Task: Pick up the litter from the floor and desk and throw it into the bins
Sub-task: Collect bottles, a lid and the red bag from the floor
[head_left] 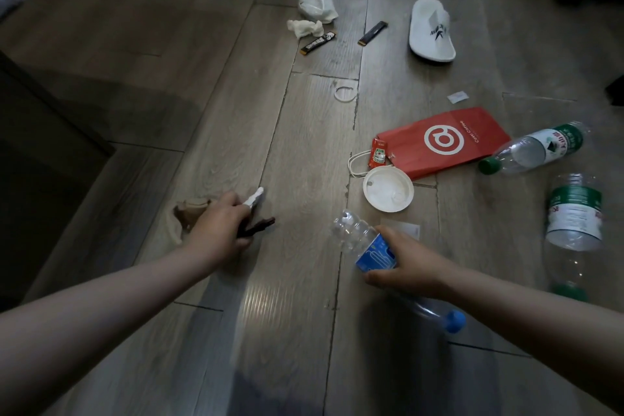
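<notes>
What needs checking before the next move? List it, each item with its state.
1. Right hand grips blue-label bottle: ok.
2. The bottle's blue cap is on: ok.
3. Left hand holds scraps: ok.
4. A hand free for more litter: not ok, both full.
5. Bin position: cannot tell, none in view.
6. Floor cleared: not ok; white lid and red bag lie there.

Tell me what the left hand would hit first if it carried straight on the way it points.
Bare floor lies ahead of the left hand, which grips scraps; the first litter in line is probably the ketchup sachet beside the red paper bag, though depth is unclear.
</notes>
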